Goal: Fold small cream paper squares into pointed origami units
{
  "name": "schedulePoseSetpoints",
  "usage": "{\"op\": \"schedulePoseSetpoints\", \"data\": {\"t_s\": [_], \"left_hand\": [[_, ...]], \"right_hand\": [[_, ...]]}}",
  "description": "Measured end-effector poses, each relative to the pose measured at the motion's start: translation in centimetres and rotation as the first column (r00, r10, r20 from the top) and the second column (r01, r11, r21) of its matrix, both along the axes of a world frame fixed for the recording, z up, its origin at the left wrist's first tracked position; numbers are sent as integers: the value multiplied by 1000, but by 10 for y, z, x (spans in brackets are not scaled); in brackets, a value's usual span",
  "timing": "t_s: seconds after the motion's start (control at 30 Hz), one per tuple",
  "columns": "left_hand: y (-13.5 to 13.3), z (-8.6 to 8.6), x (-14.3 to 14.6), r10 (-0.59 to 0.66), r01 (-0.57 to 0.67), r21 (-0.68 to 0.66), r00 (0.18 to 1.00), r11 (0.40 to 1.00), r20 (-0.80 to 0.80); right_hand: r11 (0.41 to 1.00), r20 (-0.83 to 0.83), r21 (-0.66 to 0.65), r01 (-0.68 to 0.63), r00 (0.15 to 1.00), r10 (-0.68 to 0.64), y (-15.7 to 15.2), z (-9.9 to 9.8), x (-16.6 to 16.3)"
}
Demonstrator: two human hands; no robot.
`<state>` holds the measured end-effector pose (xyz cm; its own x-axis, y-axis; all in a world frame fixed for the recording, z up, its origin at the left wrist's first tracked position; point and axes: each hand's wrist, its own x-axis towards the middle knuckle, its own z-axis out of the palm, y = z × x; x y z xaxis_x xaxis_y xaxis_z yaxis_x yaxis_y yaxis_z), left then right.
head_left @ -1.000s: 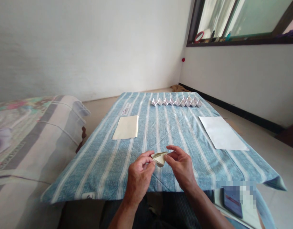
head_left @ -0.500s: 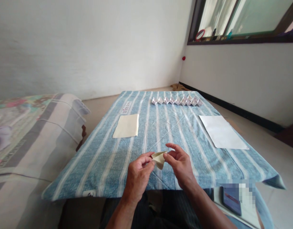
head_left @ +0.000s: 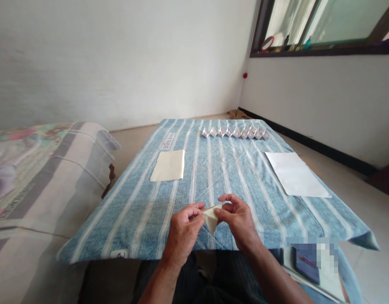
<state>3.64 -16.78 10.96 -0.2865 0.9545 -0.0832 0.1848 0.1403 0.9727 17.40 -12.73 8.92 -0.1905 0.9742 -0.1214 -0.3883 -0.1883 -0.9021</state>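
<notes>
A small cream folded paper piece (head_left: 210, 218), triangular with its point down, is held between both hands above the near edge of the blue striped cloth (head_left: 245, 177). My left hand (head_left: 183, 234) pinches its left corner with curled fingers. My right hand (head_left: 238, 219) pinches its right corner, thumb and forefinger pressed together. A row of several finished folded paper shapes (head_left: 235, 132) lies at the far end of the cloth.
A cream sheet (head_left: 168, 165) lies on the cloth's left, a white sheet (head_left: 295, 175) on its right. A folded patterned mattress (head_left: 32, 177) sits to the left. A phone (head_left: 306, 266) rests on papers at lower right. White walls stand behind.
Both hands have drawn closer together on the folded piece, which has turned so its point hangs down. The view has shifted slightly.
</notes>
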Motion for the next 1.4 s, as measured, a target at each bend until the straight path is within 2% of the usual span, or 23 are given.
{"op": "schedulePoseSetpoints", "data": {"t_s": [0.17, 0.47, 0.7, 0.83, 1.03, 1.4], "left_hand": [[0, -2, -2, -1, -1, -50, 999, 999, -39], [-1, -9, -2, 61, -62, 9, 994, 998, 88], [-3, -2, -2, -27, 15, 82, 988, 997, 149], [-4, -2, -3, -98, 90, 75, 990, 993, 106], [-4, -4, -8, -135, 129, 109, 989, 986, 53], [-4, 2, -4, -95, 98, -10, 978, 995, 183]], "right_hand": [[1000, -8, -16, -19, 1000, 19, -1, -1, 0], [1000, -7, -27, -4, 1000, 4, 1, -4, 1], [999, -34, -36, -25, 999, 24, 1, -6, 1], [998, -53, -51, -35, 998, 32, 0, -4, 1], [993, -71, -90, -82, 995, 75, 0, -2, 3], [992, -74, -91, -89, 994, 82, 0, 1, 3]]}}
